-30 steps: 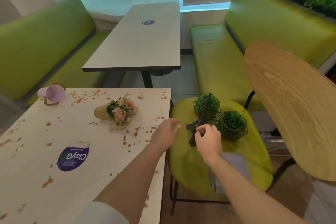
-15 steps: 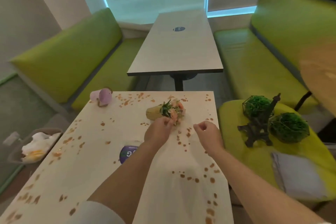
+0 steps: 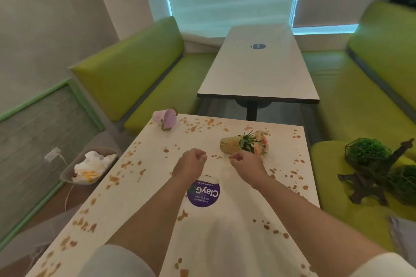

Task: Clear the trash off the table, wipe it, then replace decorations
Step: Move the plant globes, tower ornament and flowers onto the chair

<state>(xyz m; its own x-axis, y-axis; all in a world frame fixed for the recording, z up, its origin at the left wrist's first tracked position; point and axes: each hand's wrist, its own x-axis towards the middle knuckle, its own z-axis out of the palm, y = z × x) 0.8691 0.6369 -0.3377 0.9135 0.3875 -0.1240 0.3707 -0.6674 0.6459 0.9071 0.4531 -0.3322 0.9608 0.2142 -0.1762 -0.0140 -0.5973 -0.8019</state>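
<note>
Both arms reach over the stained table (image 3: 144, 189), sticker (image 3: 203, 191) between the wrists. Left hand (image 3: 190, 164) and right hand (image 3: 246, 164) hover with fingers curled in, holding nothing. At one o'clock, just beyond the right hand, lies the bouquet (image 3: 245, 143). At eleven, the pink pot (image 3: 164, 117) lies tipped over.

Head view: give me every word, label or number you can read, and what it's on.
"ClayG": large white letters on the purple round sticker on the stained table, upside down to the camera; what follows the G is unclear.
Smaller lines on that sticker: too small to read.
Blue sticker on the far table: too blurred to read.
</note>
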